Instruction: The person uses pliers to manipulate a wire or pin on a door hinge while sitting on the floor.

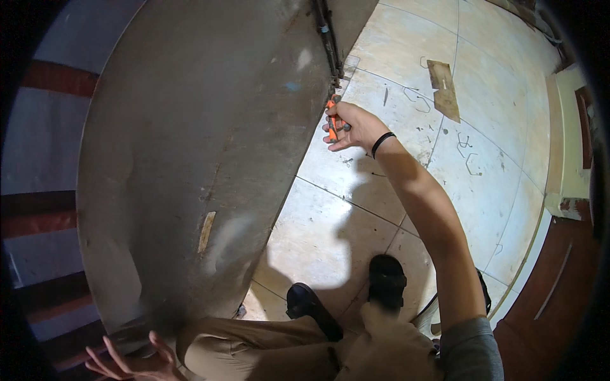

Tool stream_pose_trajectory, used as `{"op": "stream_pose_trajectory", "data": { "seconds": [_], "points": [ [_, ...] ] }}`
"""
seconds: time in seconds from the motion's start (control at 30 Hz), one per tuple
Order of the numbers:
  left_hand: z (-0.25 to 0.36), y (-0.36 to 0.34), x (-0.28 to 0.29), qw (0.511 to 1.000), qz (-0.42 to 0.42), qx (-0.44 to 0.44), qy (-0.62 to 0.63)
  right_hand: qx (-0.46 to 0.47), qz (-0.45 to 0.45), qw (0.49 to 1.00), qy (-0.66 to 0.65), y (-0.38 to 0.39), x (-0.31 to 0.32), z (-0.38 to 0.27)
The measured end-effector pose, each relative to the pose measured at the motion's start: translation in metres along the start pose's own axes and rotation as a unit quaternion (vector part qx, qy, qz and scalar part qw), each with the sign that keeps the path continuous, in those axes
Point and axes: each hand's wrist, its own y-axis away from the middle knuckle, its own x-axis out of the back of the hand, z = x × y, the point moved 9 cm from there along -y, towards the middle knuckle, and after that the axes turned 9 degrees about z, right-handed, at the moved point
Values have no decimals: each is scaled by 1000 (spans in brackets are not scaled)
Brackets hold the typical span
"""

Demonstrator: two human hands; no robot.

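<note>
My right hand (354, 124) is stretched far forward with its fingers wrapped round a pair of pliers (333, 119) that has orange and black handles. The dark jaws of the pliers point away from me, at the lower end of some long dark rods (326, 39). Whether the jaws touch or grip the rods is too small to tell. These rods lie along the edge of a large grey panel (184, 140). Low at the left, my left hand (136, 365) is held with its fingers spread and nothing in them, beside my left knee.
Pale floor tiles (489, 127) spread to the right, with several bent wire pieces (471, 164) and a torn brown cardboard piece (443, 90) on them. My sandalled feet (386, 282) are close by. A reddish-brown surface (540, 305) lies at the right, and a striped surface (41, 222) borders the panel.
</note>
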Motion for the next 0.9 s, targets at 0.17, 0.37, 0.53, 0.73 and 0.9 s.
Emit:
{"op": "stream_pose_trajectory", "data": {
  "seconds": [0.17, 0.37, 0.53, 0.73, 0.9],
  "points": [
    [-5, 12, -1, 1000, 9, -25, 4, -48, 38, 998, 7, -8, -15, -14],
    [0, 20, -6, 998, 60, -11, 5, -16, 53, 998, 24, -12, -22, -27],
    [2, 23, -7, 998, 63, -6, 9, 2, 68, 996, 63, -20, -22, -33],
    [0, 27, -6, 998, 66, -5, 10, 11, 55, 998, 18, -30, -24, -33],
    [-2, 30, -6, 998, 66, -3, 6, 67, 93, 991, -69, -45, -25, -22]
  ]
}}
